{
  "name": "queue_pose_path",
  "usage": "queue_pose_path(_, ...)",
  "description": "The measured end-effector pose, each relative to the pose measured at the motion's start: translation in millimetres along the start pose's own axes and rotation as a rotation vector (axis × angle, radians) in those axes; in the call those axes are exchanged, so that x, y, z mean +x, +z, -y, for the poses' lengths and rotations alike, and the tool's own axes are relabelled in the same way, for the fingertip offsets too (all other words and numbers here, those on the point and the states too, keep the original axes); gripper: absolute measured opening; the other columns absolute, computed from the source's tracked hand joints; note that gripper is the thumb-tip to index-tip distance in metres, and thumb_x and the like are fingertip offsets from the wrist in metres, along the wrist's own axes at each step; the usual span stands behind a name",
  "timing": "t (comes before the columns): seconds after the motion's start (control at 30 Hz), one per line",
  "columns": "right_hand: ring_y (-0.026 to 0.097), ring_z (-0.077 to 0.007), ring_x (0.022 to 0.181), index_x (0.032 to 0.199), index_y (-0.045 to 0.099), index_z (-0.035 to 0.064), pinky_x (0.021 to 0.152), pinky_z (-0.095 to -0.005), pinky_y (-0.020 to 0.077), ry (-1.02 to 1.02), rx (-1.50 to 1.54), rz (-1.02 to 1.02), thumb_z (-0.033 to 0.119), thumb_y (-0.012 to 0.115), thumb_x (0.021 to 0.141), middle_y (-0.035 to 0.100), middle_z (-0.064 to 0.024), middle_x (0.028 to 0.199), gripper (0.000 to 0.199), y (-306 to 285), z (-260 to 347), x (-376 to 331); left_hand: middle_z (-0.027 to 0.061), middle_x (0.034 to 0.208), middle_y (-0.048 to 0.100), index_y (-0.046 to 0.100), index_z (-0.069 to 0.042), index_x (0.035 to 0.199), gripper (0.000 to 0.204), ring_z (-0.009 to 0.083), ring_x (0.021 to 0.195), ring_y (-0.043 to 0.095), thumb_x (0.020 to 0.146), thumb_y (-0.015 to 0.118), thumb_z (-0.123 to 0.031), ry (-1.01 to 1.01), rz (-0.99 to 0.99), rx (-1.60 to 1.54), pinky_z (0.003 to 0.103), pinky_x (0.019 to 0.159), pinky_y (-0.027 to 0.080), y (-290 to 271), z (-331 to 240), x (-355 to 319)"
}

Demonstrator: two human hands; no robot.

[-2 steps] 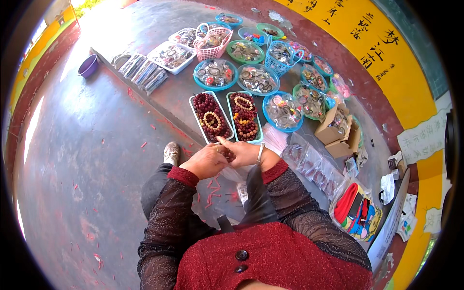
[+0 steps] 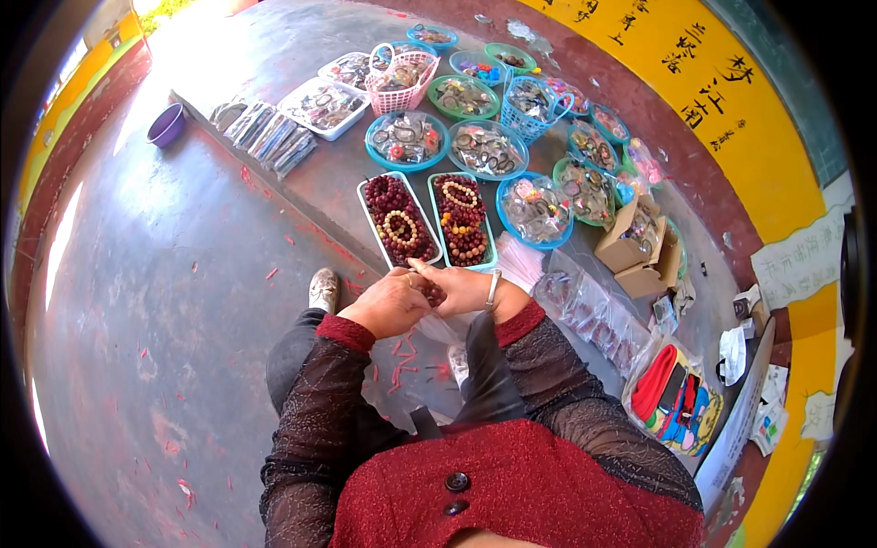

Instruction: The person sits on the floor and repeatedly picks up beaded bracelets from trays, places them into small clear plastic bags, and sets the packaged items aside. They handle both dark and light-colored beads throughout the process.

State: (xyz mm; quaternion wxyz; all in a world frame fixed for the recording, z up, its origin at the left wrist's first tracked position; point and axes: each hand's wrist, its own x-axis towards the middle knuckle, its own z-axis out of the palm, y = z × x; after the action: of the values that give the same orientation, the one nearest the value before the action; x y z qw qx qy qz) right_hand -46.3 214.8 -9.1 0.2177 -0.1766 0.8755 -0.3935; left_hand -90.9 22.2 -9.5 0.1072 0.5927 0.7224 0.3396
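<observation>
The left hand [image 2: 388,302] and the right hand [image 2: 464,288] meet in front of the person's knees, narrow and with bent fingers, and together they hold dark red beads [image 2: 431,293]. Clear plastic [image 2: 442,326] hangs below the hands; how each finger grips is partly hidden. The beads are between the two hands, just before the near ends of two trays. Dark brushed writing stands in columns on the yellow wall [image 2: 731,84], and fainter writing is on a pale paper [image 2: 800,259] fixed near it. The white tray [image 2: 374,226], on the left, contains dark red bracelets, with pale bead ones lying on top. The green tray [image 2: 490,226], just beside it on the right, contains also dark red bracelets, together with pale, yellow and brown ones. Behind the trays, round bowls in blue and green hold many small bagged things, and a pink basket [image 2: 402,78] and a blue basket [image 2: 530,117] are filled in similar way. On the right a carton [image 2: 630,228] has its flaps up, with bagged things inside. A purple bowl [image 2: 167,125] is well apart, at far left. Both forearms come from below and lean inward, the elbows apart; a ring is on the left hand, and a bangle [image 2: 493,289] is around the right wrist.
</observation>
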Motion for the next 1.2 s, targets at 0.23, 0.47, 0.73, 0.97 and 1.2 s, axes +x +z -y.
queue_pose_path(0.23, 0.057, -0.0148, 0.069, 0.109, 0.055, 0.0029, 0.062, -0.0274, 0.0465, -0.033, 0.276, 0.062, 0.008, 0.066, 0.064, 0.062, -0.0069, 0.078, 0.046, -9, 5, -4, 0.009, 0.082, 0.061, 0.068, -0.004, 0.08, 0.009, 0.0222, 0.083, 0.057, 0.072, 0.066, -0.007, -0.114, -0.106, -0.259, 0.032, 0.074, 0.046, -2, -6, 0)
queue_pose_path(0.47, 0.048, -0.005, 0.051, 0.091, 0.065, 0.0042, 0.046, -0.0211, 0.038, 0.1, 0.63, 0.053, 0.01, 0.066, 0.069, 0.056, 0.0029, 0.064, 0.023, -27, -5, -18, 0.0084, 0.093, 0.057, 0.068, 0.003, 0.086, 0.013, 0.0146, 0.092, 0.051, 0.075, 0.063, -0.003, -0.277, -0.107, -0.878, 0.026, 0.075, 0.045, -42, -16, -8)
queue_pose_path(0.73, 0.06, -0.0152, 0.065, 0.081, 0.065, 0.0006, 0.064, -0.0292, 0.0478, 0.246, 0.173, -0.438, 0.012, 0.066, 0.072, 0.064, -0.0027, 0.071, 0.015, -24, -34, -6, 0.0063, 0.095, 0.058, 0.068, 0.002, 0.084, 0.011, 0.0144, 0.093, 0.052, 0.075, 0.063, 0.0, -0.349, -0.122, -0.959, 0.025, 0.079, 0.043, -46, -12, -14)
queue_pose_path(0.97, 0.044, -0.0155, 0.114, 0.137, 0.028, 0.0017, 0.095, -0.0282, 0.0355, -0.101, 0.986, 0.067, 0.041, 0.068, 0.075, 0.047, -0.0089, 0.125, 0.084, -7, 20, 1, 0.0077, 0.098, 0.056, 0.068, 0.002, 0.084, 0.011, 0.0144, 0.091, 0.053, 0.075, 0.062, -0.001, -0.449, 0.048, -0.978, 0.025, 0.077, 0.044, -44, -22, -8)
queue_pose_path(1.2, 0.052, -0.0109, 0.095, 0.125, 0.046, 0.0018, 0.085, -0.0239, 0.0406, -0.205, 0.828, 0.16, 0.037, 0.066, 0.075, 0.057, -0.004, 0.103, 0.064, -1, 8, 9, 0.0108, 0.098, 0.056, 0.067, 0.004, 0.081, 0.011, 0.0206, 0.092, 0.053, 0.074, 0.062, -0.003, -0.255, -0.161, -1.136, 0.031, 0.081, 0.044, -41, -17, -11)
